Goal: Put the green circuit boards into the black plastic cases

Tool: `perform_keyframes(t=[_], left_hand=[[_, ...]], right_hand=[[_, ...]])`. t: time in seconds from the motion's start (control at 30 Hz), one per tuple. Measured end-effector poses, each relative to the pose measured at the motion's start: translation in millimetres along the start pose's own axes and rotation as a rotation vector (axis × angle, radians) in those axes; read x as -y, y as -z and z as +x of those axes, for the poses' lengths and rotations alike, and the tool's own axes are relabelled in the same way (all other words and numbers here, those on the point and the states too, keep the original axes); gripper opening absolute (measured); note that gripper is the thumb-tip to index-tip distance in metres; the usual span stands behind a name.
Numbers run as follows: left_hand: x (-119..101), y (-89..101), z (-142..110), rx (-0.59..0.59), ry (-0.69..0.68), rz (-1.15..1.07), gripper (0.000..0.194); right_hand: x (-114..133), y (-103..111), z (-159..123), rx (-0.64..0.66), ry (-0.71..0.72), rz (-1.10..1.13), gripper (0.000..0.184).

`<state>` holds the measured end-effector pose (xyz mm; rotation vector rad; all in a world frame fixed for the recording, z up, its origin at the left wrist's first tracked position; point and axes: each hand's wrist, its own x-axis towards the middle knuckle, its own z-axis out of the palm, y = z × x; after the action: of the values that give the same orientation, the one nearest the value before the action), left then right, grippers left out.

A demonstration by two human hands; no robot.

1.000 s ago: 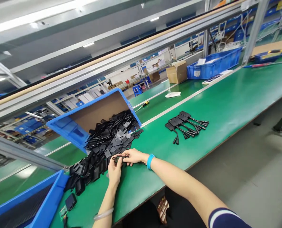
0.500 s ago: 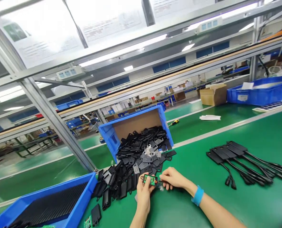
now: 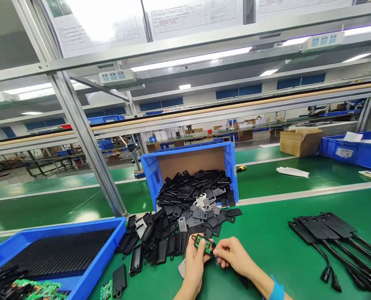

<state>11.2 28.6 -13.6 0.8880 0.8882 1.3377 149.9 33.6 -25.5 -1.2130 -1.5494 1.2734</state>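
Note:
My left hand [image 3: 194,262] is closed round a small black plastic case with a green circuit board [image 3: 204,245] in it, its thumb on the board. At the case's right end my right hand [image 3: 234,255] pinches at the black cable, close to thin coloured wires; its fingertips partly hide this spot. A dark length of cable [image 3: 243,280] hangs below the right hand. Just beyond the hands lies a heap of black plastic covers and case shells [image 3: 201,214], spilling from a tipped blue bin [image 3: 232,175]. A grey-white piece [image 3: 181,268] lies partly beneath my left hand.
At left, a blue tray [image 3: 107,250] holds a row of black parts, cables and green boards. A black case [image 3: 119,280] and a board [image 3: 106,290] lie beside it. Cabled black units [image 3: 319,227] lie at right. Beyond are a white glove [image 3: 293,171] and a cardboard box [image 3: 301,142].
The camera view has levelled and shifted, bringing more of the left tray into sight. Both hands stay at the case, with the right hand still at its cable end.

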Motion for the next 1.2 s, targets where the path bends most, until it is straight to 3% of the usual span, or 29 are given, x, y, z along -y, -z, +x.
perform_keyframes(t=[0.5,0.67,0.73,0.87,0.97,1.07,1.2], left_hand=[[-1,-0.3,0,-0.031,-0.127,0.197,0.040],[-2,-4.3,5,0.026,-0.027,0.203,0.040],[-2,-4.5,6,0.033,-0.006,0.216,0.039],[-1,-4.3,4,0.115,0.025,0.369,0.035],[5,-4.1,3,0.178,0.009,0.532,0.030],[12,-1.6,5,0.201,0.007,0.663,0.029],[20,6.5,8,0.191,-0.015,0.775,0.046]], right_hand=[[4,2,-1,-0.042,-0.046,-0.053,0.039],[3,-1,-2,0.072,-0.007,-0.068,0.037],[7,-1,-3,0.014,0.071,-0.144,0.037],[19,6,-8,-0.240,0.368,-0.390,0.024],[21,13,-10,-0.223,0.539,-0.578,0.020],[15,17,-8,-0.210,0.603,-0.810,0.020],[11,17,-4,-0.245,0.648,-0.970,0.014]])
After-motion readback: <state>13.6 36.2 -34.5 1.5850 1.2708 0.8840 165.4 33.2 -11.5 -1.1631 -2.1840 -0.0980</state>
